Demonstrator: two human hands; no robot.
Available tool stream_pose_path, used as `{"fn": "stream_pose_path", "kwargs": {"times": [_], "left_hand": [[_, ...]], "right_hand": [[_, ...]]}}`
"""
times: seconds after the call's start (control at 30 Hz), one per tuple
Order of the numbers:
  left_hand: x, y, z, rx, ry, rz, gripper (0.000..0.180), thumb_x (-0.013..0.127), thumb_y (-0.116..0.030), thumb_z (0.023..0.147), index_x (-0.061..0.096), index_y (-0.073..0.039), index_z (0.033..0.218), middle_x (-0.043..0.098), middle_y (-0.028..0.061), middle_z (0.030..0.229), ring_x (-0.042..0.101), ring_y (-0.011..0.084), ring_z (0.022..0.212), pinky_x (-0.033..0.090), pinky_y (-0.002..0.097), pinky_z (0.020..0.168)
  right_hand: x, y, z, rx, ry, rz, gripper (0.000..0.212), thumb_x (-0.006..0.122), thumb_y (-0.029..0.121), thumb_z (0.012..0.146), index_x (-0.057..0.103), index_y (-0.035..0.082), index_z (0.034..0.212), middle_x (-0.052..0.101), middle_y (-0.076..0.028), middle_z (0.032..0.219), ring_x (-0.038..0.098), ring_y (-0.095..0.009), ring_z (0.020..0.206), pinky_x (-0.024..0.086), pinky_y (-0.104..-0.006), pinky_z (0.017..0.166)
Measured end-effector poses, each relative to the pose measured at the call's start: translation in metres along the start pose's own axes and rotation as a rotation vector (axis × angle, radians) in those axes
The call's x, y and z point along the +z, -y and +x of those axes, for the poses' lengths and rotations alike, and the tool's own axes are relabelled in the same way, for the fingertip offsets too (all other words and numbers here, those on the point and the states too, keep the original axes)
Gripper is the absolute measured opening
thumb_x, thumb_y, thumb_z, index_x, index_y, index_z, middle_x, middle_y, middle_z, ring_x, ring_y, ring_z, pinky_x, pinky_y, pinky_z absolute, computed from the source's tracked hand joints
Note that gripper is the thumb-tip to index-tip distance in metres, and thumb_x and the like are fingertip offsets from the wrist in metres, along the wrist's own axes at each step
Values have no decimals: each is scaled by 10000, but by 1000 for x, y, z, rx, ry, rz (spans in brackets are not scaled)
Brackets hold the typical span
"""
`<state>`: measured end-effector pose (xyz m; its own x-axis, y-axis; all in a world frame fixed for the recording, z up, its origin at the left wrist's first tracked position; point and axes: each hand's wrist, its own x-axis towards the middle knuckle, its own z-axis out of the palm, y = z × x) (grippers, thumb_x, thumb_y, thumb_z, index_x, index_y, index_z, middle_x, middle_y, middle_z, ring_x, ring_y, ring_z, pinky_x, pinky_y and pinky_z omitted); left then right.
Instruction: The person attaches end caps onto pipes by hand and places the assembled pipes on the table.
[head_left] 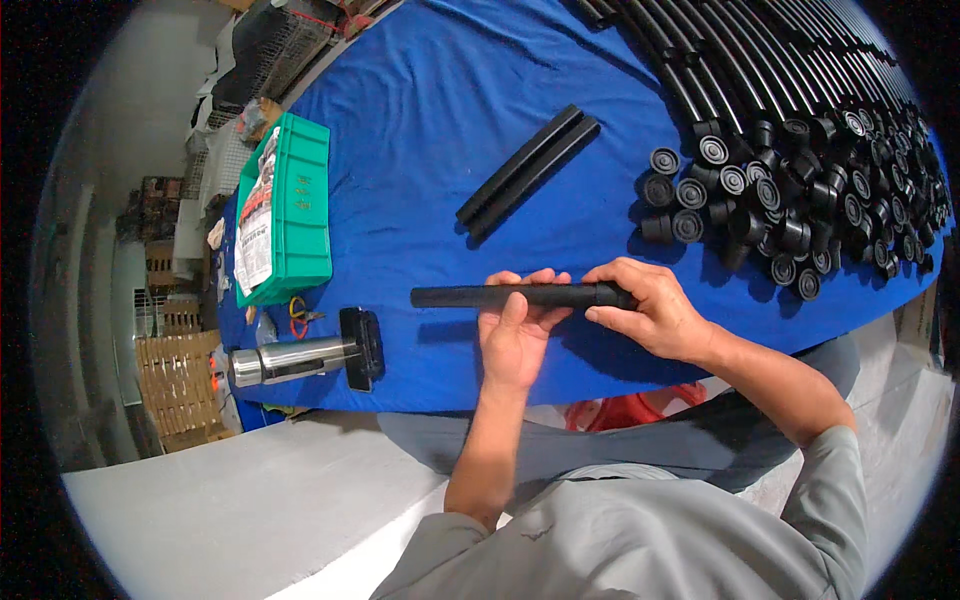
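Observation:
A black tube [455,297] lies level across my two hands, just above the near side of the blue cloth. My left hand [515,340] is wrapped round its middle from below, thumb on top. At the tube's right end, my right hand [650,312] grips a black end cap [612,295] that sits on or against the tube; my fingers partly hide the joint. Beyond my hands, two more black tubes [528,172] rest side by side on the cloth, slanting away to the right. To the right is a heap of black end caps [765,192] with ringed faces.
Many long black tubes [740,60] lie in rows at the far right of the blue cloth [400,130]. On the left stand a green crate [305,200] with newspaper, scissors [300,318], a steel flask [290,362] and a black phone-like object [362,350]. Under the near edge shows a red stool [635,408].

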<state>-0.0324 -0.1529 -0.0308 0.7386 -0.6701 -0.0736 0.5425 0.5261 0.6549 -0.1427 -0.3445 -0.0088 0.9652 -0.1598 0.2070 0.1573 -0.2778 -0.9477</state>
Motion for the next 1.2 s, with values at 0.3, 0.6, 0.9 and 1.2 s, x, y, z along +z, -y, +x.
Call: {"fn": "stream_pose_path", "kwargs": {"times": [0.3,0.6,0.9,1.2], "left_hand": [[-13,-14,8,-17,71,-35,272,650,-43,904,543,-64,1153,594,250,1253,529,438,1253,543,527,979],[-12,-8,8,-42,54,-45,254,604,19,886,567,-21,1134,605,270,1229,547,460,1223,538,548,979],[-15,-8,7,-62,41,-85,257,606,9,896,573,-2,1151,614,276,1211,554,460,1215,563,525,951],[-11,-7,5,-55,28,-54,251,624,-23,895,573,-24,1141,623,278,1185,587,459,1168,597,507,890]], "right_hand": [[2,6,2,75,-118,84,355,767,137,812,630,10,1114,633,-119,923,628,-226,823,493,-336,704],[1,-4,2,83,-95,-36,345,772,171,820,639,11,1095,624,-112,864,599,-225,730,474,-321,667],[-5,3,5,102,-9,-96,324,768,155,821,643,9,1081,620,-110,851,589,-221,703,466,-325,643],[0,2,1,-149,-24,-381,358,782,121,805,622,2,1102,638,-134,867,652,-233,743,514,-320,626]]}}
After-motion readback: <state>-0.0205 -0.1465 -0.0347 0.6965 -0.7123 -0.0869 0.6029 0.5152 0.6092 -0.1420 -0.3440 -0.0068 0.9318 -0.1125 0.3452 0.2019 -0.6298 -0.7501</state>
